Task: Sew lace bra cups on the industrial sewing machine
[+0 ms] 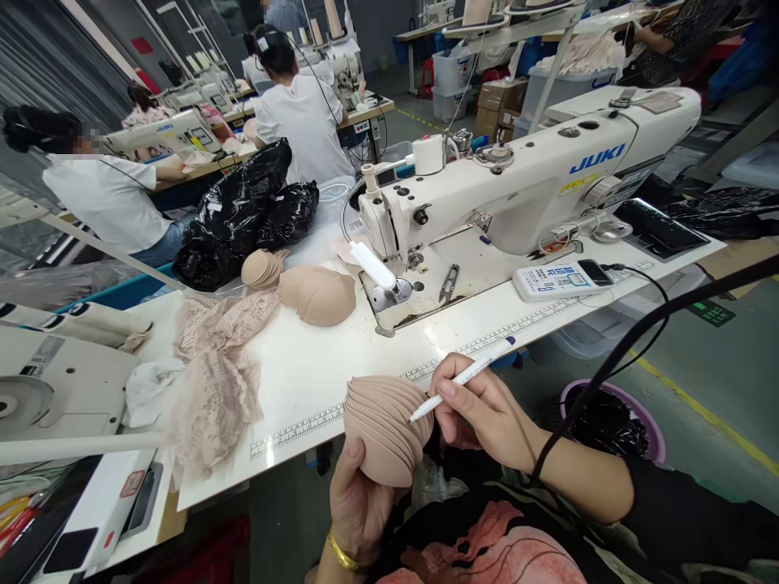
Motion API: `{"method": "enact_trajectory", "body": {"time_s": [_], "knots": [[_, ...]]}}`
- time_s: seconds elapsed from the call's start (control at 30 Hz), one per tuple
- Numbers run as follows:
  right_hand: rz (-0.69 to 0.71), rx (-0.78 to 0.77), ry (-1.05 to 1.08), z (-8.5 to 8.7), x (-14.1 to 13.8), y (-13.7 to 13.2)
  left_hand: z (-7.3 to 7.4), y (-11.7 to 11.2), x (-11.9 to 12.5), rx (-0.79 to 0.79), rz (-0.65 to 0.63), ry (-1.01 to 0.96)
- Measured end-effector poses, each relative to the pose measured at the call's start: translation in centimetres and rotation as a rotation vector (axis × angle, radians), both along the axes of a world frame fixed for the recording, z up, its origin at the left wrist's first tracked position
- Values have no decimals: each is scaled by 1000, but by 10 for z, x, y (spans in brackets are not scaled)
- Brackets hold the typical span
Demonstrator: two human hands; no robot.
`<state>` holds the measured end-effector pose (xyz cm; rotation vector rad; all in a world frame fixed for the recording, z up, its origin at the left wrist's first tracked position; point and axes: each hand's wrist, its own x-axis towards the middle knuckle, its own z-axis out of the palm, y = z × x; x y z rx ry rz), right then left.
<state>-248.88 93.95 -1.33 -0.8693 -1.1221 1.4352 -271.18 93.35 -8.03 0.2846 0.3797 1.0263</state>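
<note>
My left hand point(359, 507) grips a nested stack of beige foam bra cups point(383, 426) from below, holding it just past the near edge of the white table point(316, 365). My right hand point(487, 414) pinches a white pen point(466, 377), and the pen's tip touches the top cup of the stack. A black hair tie sits on my right wrist and a gold bangle on my left.
A white JUKI sewing machine point(523, 178) stands at the back of the table with snips point(449, 284) and a control box with a phone point(560, 280). More beige cups point(316, 294), pale lace fabric point(213, 365) and black plastic bags point(243, 211) lie left. A purple bin point(654, 438) sits right. Other people sew behind.
</note>
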Motion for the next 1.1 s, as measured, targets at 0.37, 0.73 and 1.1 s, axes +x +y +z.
{"method": "enact_trajectory", "body": {"time_s": [0.37,0.73,1.1], "knots": [[71,6,-104,2,-7,-7,1,0,2,-24,33,52],[0,50,-140,3,-4,1,-1,-4,2,-80,119,133],[-135,202,-206,-4,-16,-19,15,-3,11,-59,135,181]]}}
